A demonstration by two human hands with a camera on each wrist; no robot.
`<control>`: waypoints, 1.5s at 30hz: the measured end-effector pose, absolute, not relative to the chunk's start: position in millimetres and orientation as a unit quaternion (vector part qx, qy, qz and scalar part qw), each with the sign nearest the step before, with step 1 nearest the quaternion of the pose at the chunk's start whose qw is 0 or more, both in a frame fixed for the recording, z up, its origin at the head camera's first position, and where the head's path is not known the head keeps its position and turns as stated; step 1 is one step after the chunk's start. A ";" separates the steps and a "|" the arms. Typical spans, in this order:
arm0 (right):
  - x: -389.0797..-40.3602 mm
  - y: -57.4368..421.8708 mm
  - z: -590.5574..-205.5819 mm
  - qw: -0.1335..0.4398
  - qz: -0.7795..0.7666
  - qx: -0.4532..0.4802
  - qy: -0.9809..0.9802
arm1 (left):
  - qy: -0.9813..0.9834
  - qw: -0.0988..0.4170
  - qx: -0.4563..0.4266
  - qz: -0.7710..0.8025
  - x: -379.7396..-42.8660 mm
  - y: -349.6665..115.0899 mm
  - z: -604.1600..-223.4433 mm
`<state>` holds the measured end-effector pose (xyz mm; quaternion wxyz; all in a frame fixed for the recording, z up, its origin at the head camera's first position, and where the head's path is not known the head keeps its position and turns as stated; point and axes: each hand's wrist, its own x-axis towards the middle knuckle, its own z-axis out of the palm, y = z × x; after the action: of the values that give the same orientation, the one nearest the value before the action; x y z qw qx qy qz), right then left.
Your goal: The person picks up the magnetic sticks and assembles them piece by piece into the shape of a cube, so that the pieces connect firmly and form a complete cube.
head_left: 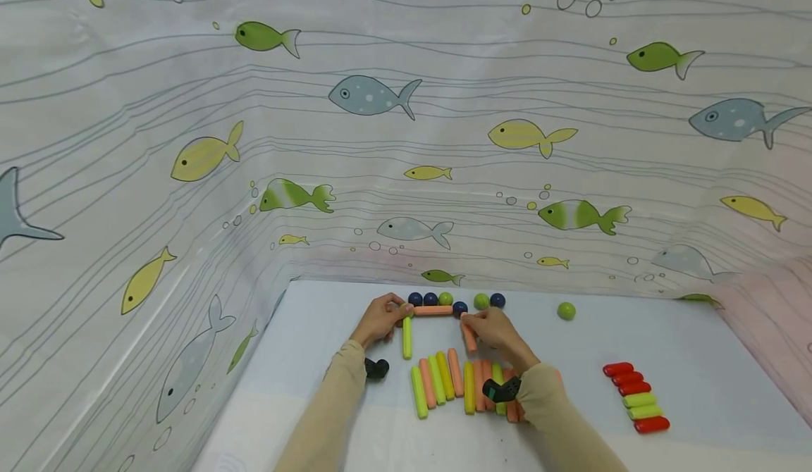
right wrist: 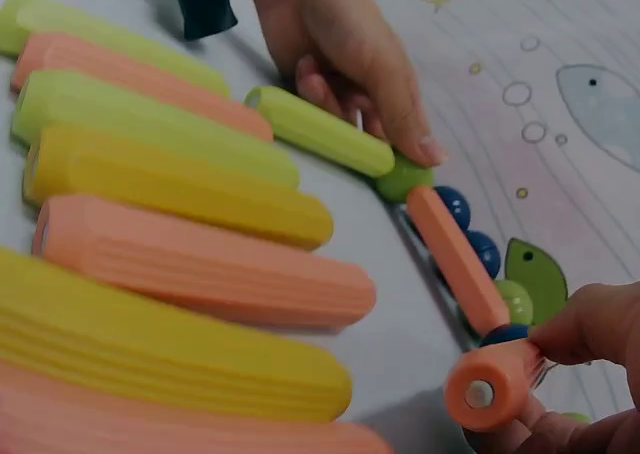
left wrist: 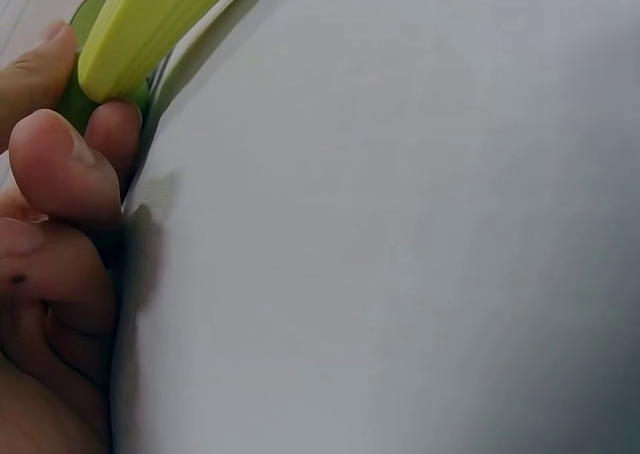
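Observation:
My left hand (head_left: 379,320) pinches a green ball (right wrist: 406,181) at the corner where a yellow-green stick (head_left: 407,338) and a salmon stick (head_left: 434,311) meet. In the head view the yellow-green stick points toward me, while the salmon one lies crosswise, reaching a dark blue ball (head_left: 459,308). Between thumb and fingers, my right hand (head_left: 496,329) grips a second salmon stick (head_left: 469,336) near its far end, by that blue ball. A round metal spot shows in this stick's near end (right wrist: 480,393). Whether stick and ball touch is hidden by the fingers.
Behind the crosswise stick sit several blue and green balls (head_left: 431,299). Rows of yellow, green and salmon sticks (head_left: 442,375) lie nearer me. Short red and green pieces (head_left: 637,389) and a lone green ball (head_left: 567,311) are on the right. A fish-patterned sheet (head_left: 406,197) rises behind.

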<state>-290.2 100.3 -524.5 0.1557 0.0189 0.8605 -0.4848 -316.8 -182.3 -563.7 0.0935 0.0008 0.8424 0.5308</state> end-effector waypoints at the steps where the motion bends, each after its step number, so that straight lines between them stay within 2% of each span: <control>1: -291.5 101.8 -526.5 0.154 -0.483 0.023 0.862 | 0.842 0.092 0.002 0.532 -316.7 -182.6 -563.7; 11: -294.0 96.6 -537.8 0.111 -0.433 0.041 0.893 | 0.840 0.092 -0.002 0.535 -316.0 -182.1 -562.6; 17: -291.2 95.8 -537.0 0.130 -0.465 0.055 0.874 | 0.842 0.092 -0.025 0.530 -314.1 -182.3 -561.9; 22: -288.1 97.7 -535.9 0.155 -0.512 0.053 0.843 | 0.836 0.079 -0.033 0.542 -308.6 -184.8 -561.1; 29: -285.1 100.6 -541.5 0.160 -0.526 0.051 0.834 | 0.824 0.052 -0.042 0.563 -295.5 -189.4 -563.3; 41: -279.6 98.5 -549.2 0.083 -0.479 0.011 0.874 | 0.799 0.000 -0.078 0.596 -288.8 -187.4 -568.1; 45: -279.8 99.2 -550.9 0.075 -0.471 0.008 0.879 | 0.807 -0.010 -0.086 0.583 -284.9 -185.9 -569.6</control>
<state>-279.8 99.2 -550.9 0.0752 0.0083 0.8787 -0.4714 -284.9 -185.9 -569.6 -0.0099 -0.0861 0.8075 0.5835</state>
